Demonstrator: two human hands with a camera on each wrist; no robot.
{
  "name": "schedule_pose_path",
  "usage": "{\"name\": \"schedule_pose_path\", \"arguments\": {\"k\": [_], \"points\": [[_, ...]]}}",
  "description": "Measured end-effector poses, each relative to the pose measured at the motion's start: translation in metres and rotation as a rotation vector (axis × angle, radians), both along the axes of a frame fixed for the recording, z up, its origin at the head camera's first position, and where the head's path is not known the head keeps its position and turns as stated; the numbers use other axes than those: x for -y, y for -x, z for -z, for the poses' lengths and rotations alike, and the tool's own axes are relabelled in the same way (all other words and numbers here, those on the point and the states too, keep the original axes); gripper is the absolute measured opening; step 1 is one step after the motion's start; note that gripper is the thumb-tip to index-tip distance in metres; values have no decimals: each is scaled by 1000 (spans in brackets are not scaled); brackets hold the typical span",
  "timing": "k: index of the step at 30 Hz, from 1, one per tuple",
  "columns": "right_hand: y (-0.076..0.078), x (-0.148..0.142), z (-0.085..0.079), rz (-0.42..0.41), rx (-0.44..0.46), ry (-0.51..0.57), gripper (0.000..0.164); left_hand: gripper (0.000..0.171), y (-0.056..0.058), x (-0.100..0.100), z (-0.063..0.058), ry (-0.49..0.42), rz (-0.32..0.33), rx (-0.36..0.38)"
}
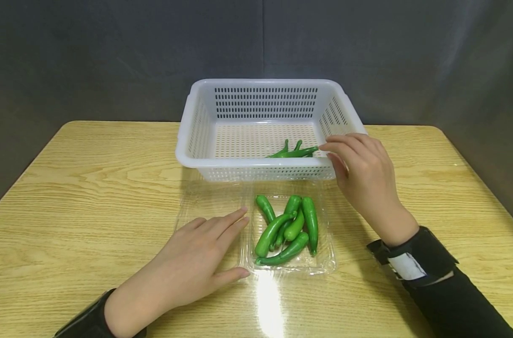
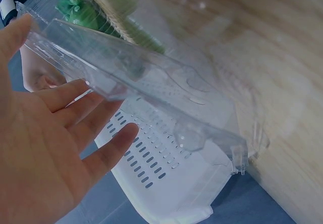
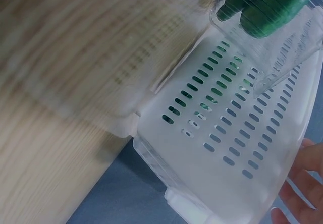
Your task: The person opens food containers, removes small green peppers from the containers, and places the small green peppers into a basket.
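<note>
Green peppers (image 1: 310, 218) in clear tray (image 1: 324, 270), lower centre; more in white basket (image 1: 239, 162), upper centre. My right hand (image 1: 364, 164) half-curled at basket pepper (image 1: 299, 153), grip unclear; left hand (image 1: 195, 256) fingers extended, empty. Likely picking step; next calls for pinch-and-lift.

6 peppers (image 1: 272, 233) in 1 clear container (image 1: 330, 264), at least 3 in 1 basket (image 1: 256, 163), 1 table (image 1: 112, 188)

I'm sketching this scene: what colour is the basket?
The basket is white, clearest in the head view.
</note>
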State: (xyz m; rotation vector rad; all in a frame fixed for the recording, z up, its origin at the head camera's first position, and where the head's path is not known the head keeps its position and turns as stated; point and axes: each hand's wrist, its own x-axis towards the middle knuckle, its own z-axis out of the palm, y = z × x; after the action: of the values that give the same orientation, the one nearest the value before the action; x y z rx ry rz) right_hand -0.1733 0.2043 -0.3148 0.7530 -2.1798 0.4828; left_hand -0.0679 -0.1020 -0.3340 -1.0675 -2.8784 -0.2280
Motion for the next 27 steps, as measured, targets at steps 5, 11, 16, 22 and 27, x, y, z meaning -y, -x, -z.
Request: {"name": "schedule_pose_path", "arguments": {"k": [5, 11, 16, 22, 27], "points": [[-1, 0, -2, -11, -12, 10, 29, 83, 0, 0, 0, 0, 2, -1], [-1, 0, -5, -60, -72, -32, 23, 83, 0, 0, 0, -6, 6, -13], [0, 2, -4, -127, -120, -43, 21, 83, 0, 1, 0, -6, 7, -18], [-2, 6, -5, -195, -142, -51, 21, 83, 0, 1, 1, -5, 9, -24], [-5, 11, -6, -250, -140, -98, 24, 83, 0, 1, 1, -4, 10, -25]]}}
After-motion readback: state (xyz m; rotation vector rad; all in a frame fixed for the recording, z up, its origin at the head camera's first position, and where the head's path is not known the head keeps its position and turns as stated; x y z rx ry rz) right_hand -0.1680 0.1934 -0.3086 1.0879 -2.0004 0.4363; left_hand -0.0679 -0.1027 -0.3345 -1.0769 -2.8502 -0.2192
